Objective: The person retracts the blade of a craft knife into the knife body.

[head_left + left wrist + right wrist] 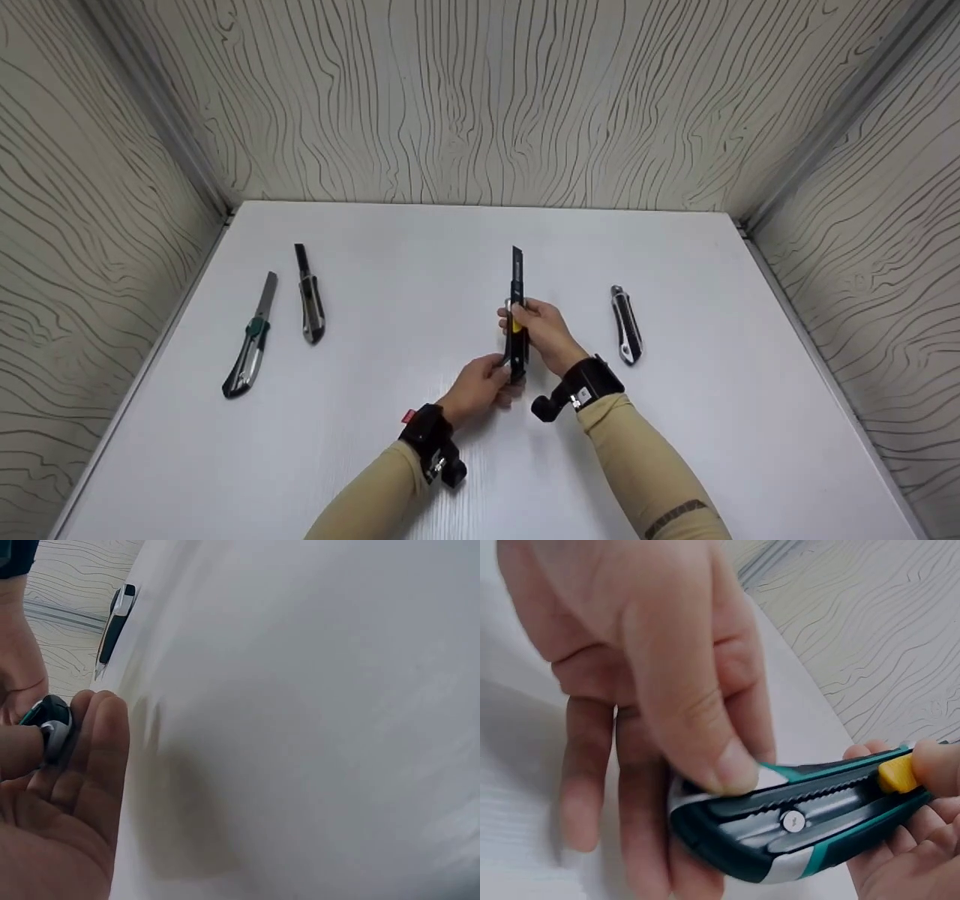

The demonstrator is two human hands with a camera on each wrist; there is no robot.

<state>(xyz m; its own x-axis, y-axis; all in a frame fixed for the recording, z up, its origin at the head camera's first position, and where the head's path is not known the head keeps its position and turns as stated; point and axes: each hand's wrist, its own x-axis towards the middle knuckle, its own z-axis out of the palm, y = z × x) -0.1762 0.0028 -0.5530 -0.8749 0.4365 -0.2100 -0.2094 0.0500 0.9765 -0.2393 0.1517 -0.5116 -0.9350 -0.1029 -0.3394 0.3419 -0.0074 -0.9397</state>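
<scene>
A utility knife [515, 349] with a dark body, green trim and silver parts is held above the white table, its blade [517, 264] extended and pointing away. My right hand [553, 334] grips the middle of the handle, thumb against the yellow slider [897, 774]. At the butt end, my left hand [472, 386] pinches the handle between thumb and fingers. The left wrist view shows the knife's rounded end [55, 726] between that hand's thumb and fingers. A screw [792, 821] and toothed track show along the handle in the right wrist view.
To the left on the table [390, 300] lie a green and silver utility knife [250, 356] with its blade out and a grey-black one [312, 307], dark blade out. Another utility knife [627, 326] lies at the right. Wood-patterned panels [465, 97] enclose the back and sides.
</scene>
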